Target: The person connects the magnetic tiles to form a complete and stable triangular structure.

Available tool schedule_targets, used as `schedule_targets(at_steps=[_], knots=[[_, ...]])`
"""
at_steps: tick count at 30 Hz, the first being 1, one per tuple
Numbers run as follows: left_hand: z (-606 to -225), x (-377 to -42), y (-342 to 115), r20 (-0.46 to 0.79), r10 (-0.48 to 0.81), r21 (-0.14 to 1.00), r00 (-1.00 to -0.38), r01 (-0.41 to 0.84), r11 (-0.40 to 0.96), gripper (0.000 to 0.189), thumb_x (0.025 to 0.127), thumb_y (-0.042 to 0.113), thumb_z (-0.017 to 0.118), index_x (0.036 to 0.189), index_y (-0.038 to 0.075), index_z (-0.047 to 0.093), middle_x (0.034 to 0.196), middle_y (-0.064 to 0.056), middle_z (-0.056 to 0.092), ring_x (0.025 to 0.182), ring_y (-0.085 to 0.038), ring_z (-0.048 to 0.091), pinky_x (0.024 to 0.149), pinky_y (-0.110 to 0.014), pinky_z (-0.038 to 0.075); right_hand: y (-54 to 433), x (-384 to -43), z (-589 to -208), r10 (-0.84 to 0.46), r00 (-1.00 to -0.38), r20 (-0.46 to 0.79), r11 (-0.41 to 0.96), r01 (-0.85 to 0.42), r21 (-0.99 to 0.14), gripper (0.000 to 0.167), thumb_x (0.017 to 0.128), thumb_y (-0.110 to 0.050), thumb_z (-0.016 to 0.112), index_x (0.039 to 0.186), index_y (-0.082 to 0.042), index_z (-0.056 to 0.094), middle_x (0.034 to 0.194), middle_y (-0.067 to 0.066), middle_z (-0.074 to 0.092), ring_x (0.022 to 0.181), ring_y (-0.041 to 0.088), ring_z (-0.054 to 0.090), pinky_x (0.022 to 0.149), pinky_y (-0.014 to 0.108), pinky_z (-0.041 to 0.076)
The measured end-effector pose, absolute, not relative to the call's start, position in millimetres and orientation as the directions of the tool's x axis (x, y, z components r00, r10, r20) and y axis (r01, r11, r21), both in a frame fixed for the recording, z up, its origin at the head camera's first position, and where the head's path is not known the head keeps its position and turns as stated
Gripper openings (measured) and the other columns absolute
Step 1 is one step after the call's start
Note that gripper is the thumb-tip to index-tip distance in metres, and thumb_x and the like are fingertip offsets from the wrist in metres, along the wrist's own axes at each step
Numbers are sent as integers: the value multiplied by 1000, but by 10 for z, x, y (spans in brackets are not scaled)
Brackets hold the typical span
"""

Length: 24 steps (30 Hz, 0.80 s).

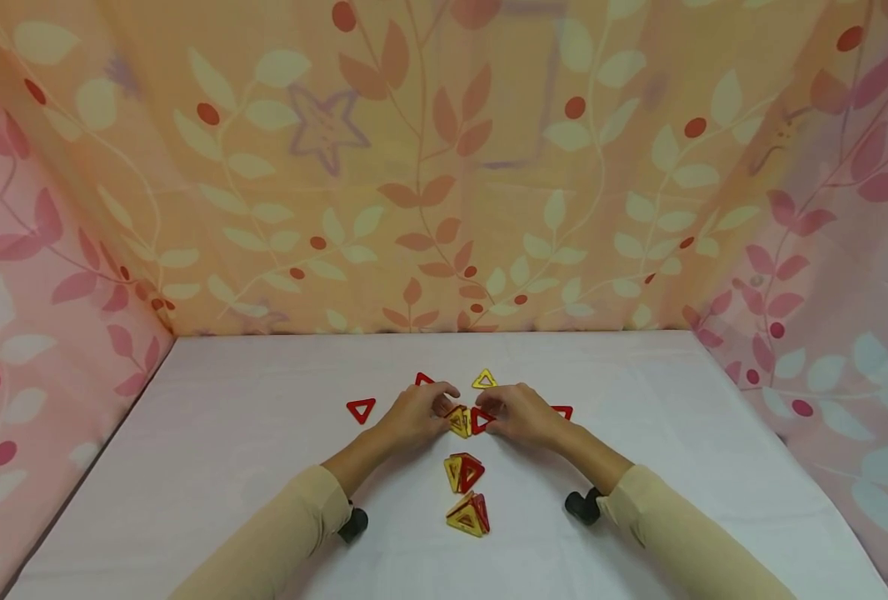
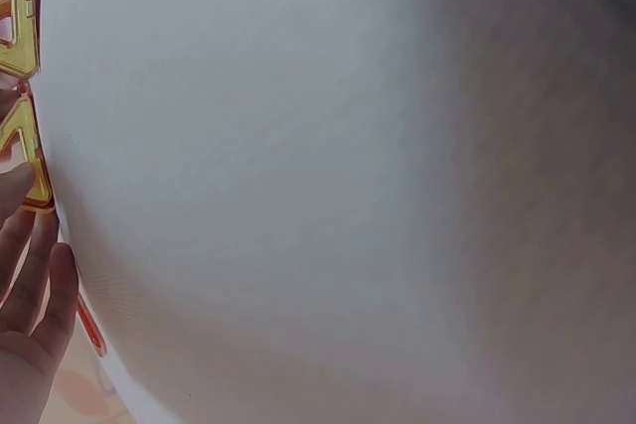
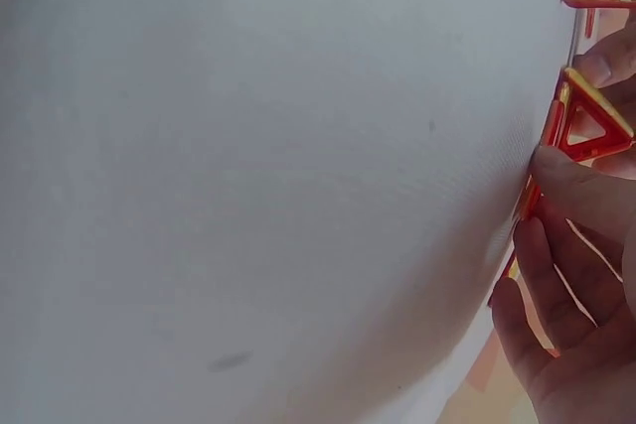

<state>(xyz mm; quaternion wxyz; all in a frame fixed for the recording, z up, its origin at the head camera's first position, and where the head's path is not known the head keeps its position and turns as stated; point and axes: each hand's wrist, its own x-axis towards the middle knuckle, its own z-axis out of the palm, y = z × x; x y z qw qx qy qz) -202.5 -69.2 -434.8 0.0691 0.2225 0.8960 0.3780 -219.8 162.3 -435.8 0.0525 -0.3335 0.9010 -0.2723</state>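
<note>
Between the table's side edges, our left hand is pinching a yellow tile, our right hand a red tile.

r hand prob. pinches red tile beside red-yellow tri.

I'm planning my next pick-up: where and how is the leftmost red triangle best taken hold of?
Probably by its near corner, with the left hand coming from the near side once free of the yellow triangle. The red triangle lies flat, one corner pointing that way, and its open centre may give a fingertip an inner edge.
</note>
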Motion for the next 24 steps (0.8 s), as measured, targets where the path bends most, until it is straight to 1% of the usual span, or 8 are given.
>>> schedule_targets(at_steps=[12, 18, 24], knots=[[-4360, -2044, -689, 35, 444, 696, -895, 341, 632, 39, 86, 4, 76, 123, 8, 64, 100, 0, 69, 94, -16, 64, 90, -38, 53, 1605, -2190, -4293, -652, -752, 99, 605, -594, -531, 34, 86, -6, 77, 118, -1, 67, 107, 5, 72, 99, 18, 66, 90, 41, 53], [-4362, -2036, -689, 39, 447, 695, -894, 346, 630, 38, 87, 4, 76, 123, 7, 64, 101, -1, 70, 95, -17, 65, 90, -38, 53, 1591, -2186, -4254, -652, -753, 89, 609, -590, -530, 35, 86, -6, 76, 120, -1, 67, 109, 6, 71, 100, 18, 65, 90, 40, 53], [-4357, -2028, -690, 51, 456, 697, -889, 358, 621, 38, 86, 2, 76, 122, 6, 64, 101, -3, 70, 94, -17, 66, 89, -37, 54, 1587, -2188, -4244, -655, -751, 84, 602, -586, -542, 36, 87, -7, 77, 120, -1, 67, 108, 5, 71, 98, 17, 65, 90, 41, 53]])
